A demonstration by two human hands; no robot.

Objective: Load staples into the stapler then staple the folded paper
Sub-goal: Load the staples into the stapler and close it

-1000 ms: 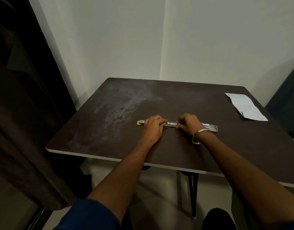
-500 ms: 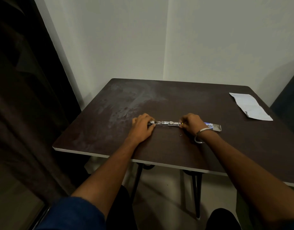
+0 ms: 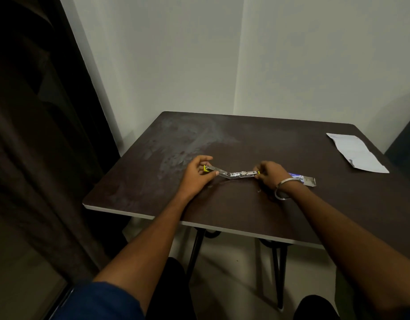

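Note:
A metal stapler (image 3: 231, 173) with yellow ends lies swung wide open in a shallow V near the middle of the dark table (image 3: 245, 204). My left hand (image 3: 197, 173) grips its left arm at the yellow tip, lifted a little off the table. My right hand (image 3: 269, 175), with a metal bangle on the wrist, pinches the stapler's right end. A small blue and white staple box (image 3: 303, 179) lies just right of my right wrist. The folded white paper (image 3: 356, 153) rests at the far right of the table, apart from both hands.
The table stands in a corner of pale walls. A dark curtain (image 3: 37, 135) hangs close to the table's left side. A dark object (image 3: 405, 139) rises beyond the right edge. A tiny metal bit (image 3: 259, 191) lies on the table near my right wrist.
The stapler lay flat in a straight line; now its left arm is raised by my left hand, bending it into a V. The view also shifted slightly.

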